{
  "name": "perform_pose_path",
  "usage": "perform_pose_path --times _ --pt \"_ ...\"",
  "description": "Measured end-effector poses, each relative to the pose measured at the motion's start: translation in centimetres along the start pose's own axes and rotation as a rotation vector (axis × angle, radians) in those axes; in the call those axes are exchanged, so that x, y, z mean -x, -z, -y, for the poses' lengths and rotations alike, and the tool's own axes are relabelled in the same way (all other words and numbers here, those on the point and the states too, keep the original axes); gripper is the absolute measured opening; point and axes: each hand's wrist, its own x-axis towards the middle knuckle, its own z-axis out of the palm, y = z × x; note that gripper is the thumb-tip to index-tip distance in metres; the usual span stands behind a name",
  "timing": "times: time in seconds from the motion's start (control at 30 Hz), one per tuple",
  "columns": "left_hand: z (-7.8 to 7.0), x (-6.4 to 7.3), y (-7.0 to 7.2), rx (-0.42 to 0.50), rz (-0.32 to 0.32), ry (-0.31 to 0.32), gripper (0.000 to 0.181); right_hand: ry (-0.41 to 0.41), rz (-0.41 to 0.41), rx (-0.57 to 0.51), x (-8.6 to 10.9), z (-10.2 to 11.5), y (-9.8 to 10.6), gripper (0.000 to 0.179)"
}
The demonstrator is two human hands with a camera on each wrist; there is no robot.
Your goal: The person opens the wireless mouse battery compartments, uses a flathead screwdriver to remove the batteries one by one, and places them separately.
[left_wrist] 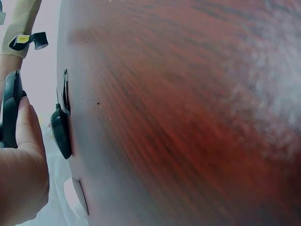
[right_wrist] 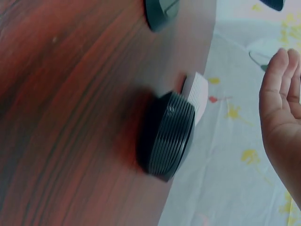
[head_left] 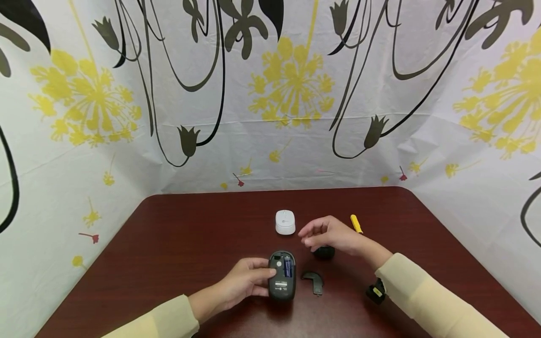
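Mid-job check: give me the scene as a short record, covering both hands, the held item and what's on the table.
left hand: grips dark mouse
dark mouse: underside showing, battery bay open, blue battery casing visible; cell count unclear
right hand: holds nothing, raised above the table
dark curved piece: on table, right of held mouse; looks like a battery cover
black ribbed object: on table, probably another mouse
white mouse: on table, beyond held mouse
yellow handle: partly hidden behind right arm
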Motion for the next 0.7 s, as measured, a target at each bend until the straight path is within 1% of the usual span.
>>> perform_pose_path --times 0.13,0.27,0.47,0.7 --pt "0.1 -0.1 0.0 -0.003 0.006 0.006 0.039 0.023 0.072 0.046 -0.3 0.1 -0.9 0.03" --pt "0.2 -0.1 0.0 -0.007 0.01 0.007 0.039 0.029 0.107 0.09 -0.6 0.3 -1.6 0.028" --pt "0.3 -0.2 0.0 -0.016 0.025 0.014 0.038 0.037 0.171 0.064 -0.7 0.4 -2.4 0.023" --pt "0.4 -0.2 0.0 -0.028 0.045 0.025 0.038 0.057 0.207 0.106 -0.8 0.2 -2.9 0.022"
